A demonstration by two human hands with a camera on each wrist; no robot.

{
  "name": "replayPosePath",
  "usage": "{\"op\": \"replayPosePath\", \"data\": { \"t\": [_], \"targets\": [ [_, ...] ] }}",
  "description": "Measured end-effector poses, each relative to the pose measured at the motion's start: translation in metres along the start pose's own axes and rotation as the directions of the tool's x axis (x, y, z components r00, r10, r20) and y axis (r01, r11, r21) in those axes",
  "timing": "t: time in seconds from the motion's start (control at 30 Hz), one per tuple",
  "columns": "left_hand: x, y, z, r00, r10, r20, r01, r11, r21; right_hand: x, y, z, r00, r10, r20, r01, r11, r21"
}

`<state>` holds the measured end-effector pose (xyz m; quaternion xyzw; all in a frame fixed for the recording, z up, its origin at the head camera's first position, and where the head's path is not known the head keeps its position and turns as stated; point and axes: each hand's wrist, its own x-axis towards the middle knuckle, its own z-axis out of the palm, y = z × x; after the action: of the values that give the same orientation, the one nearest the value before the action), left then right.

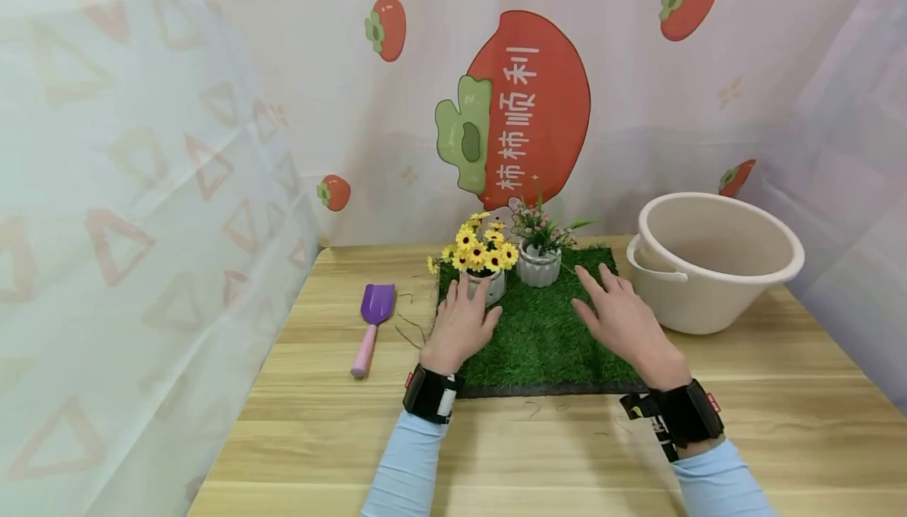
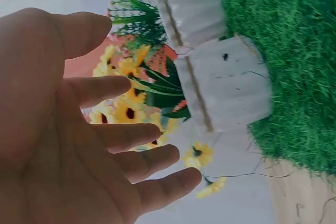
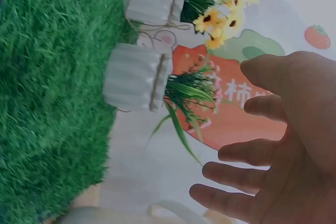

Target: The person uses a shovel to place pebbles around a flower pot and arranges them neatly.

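A square of green artificial turf (image 1: 542, 336) lies on the wooden table. At its far edge stand two small white ribbed pots: one with yellow flowers (image 1: 483, 253) on the left and one with pink flowers and green leaves (image 1: 538, 245) beside it. My left hand (image 1: 460, 320) hovers open over the turf just in front of the yellow-flower pot (image 2: 226, 85), fingers spread, holding nothing. Over the turf's right half, short of the pink-flower pot (image 3: 137, 77), my right hand (image 1: 620, 316) is open too, with its fingers spread (image 3: 236, 153).
A purple scoop with a pink handle (image 1: 372, 324) lies on the table left of the turf. A large beige basin (image 1: 712, 261) stands at the right. Printed cloth walls (image 1: 524, 108) close in the back and both sides. Thin strands lie by the turf's edge.
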<state>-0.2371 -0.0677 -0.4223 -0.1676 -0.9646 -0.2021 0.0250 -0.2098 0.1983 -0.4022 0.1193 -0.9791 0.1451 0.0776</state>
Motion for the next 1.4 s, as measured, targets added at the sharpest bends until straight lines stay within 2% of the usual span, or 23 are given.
{"op": "replayPosePath", "data": {
  "t": [0.2,0.3,0.5,0.77,0.83,1.07,1.2,1.4],
  "targets": [
    [-0.002,0.013,-0.004,0.996,0.085,-0.013,-0.085,0.996,-0.017,-0.002,0.007,-0.011,0.999,-0.019,-0.040,0.019,1.000,0.004],
    [-0.001,0.019,-0.006,0.989,0.137,-0.054,-0.138,0.990,-0.004,-0.003,0.011,-0.016,0.997,-0.029,-0.067,0.029,1.000,-0.005],
    [0.005,0.029,-0.005,0.968,0.188,-0.167,-0.176,0.981,0.087,-0.001,0.015,-0.025,0.997,-0.028,-0.074,0.028,1.000,-0.003],
    [0.012,0.044,-0.007,0.940,0.239,-0.243,-0.211,0.968,0.136,0.001,0.023,-0.043,0.989,-0.043,-0.140,0.040,0.999,-0.019],
    [0.013,0.047,-0.006,0.936,0.249,-0.249,-0.218,0.965,0.143,0.001,0.025,-0.047,0.989,-0.041,-0.144,0.038,0.999,-0.024],
    [0.012,0.052,-0.004,0.937,0.275,-0.217,-0.246,0.957,0.150,-0.004,0.034,-0.056,0.989,-0.035,-0.144,0.035,0.999,-0.003],
    [0.015,0.059,-0.005,0.921,0.316,-0.227,-0.280,0.944,0.176,-0.008,0.039,-0.059,0.979,-0.049,-0.196,0.053,0.999,0.012],
    [0.021,0.068,-0.006,0.895,0.369,-0.250,-0.325,0.924,0.199,-0.008,0.045,-0.069,0.970,-0.078,-0.232,0.068,0.996,-0.049]
  ]
}}
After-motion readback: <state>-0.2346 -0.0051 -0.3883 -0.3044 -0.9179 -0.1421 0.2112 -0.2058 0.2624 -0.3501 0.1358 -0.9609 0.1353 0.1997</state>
